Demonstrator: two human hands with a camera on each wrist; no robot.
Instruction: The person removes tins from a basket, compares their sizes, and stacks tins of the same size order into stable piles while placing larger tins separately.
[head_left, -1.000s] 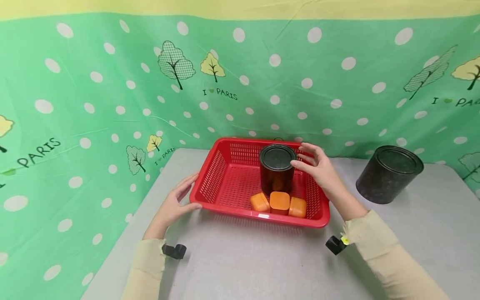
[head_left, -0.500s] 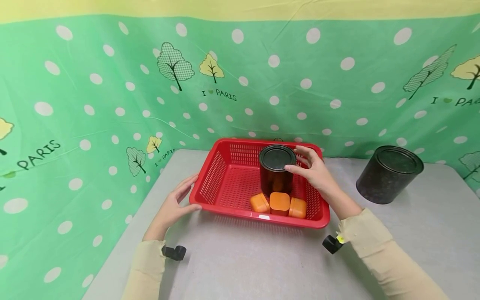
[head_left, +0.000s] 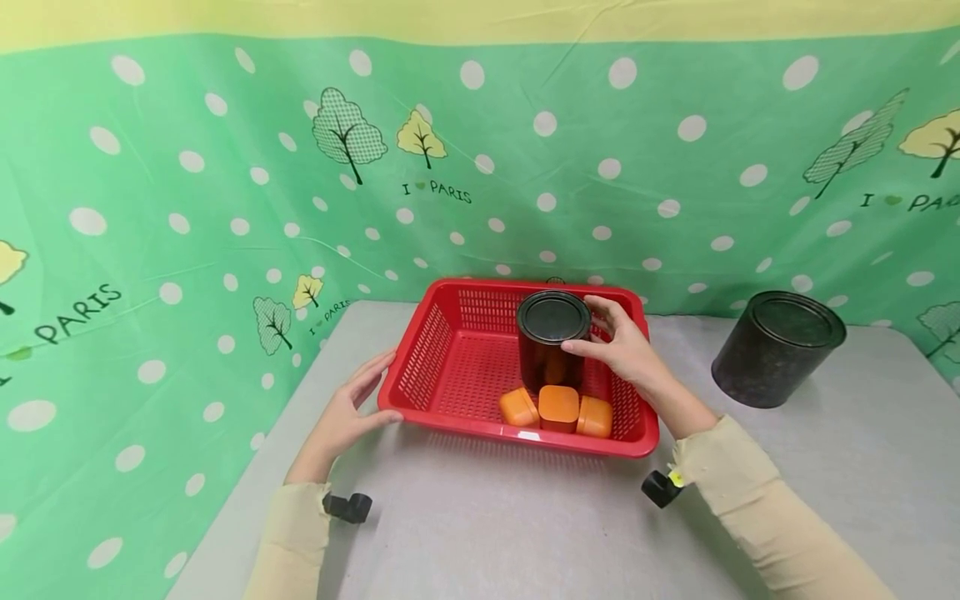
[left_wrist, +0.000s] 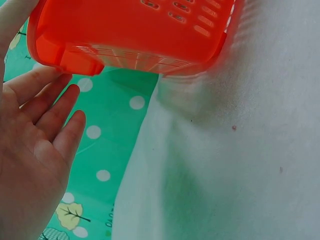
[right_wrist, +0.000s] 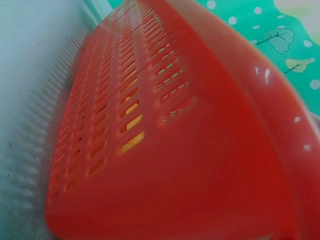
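Observation:
In the head view my right hand (head_left: 626,346) is at the right side of a black lidded can (head_left: 553,342), which stands upright in a red plastic basket (head_left: 450,421). Its thumb lies across the can's front and its fingers curl round the right side, gripping it. Several orange rounded boxes (head_left: 558,407) sit in front of the can along the near wall. My left hand (head_left: 348,417) touches the basket's left end, fingers extended. Up close, the left wrist view has that hand (left_wrist: 40,135) beside the basket rim (left_wrist: 80,65). The basket's wall hides the right hand in the right wrist view.
A second, larger black can (head_left: 780,348) stands on the grey table (head_left: 487,525) right of the basket. Behind the table hangs a green dotted cloth (head_left: 525,150), close to the basket's far rim.
My right hand has moved left and closed in round the can, its thumb coming across the front. My left hand and the basket have stayed in place.

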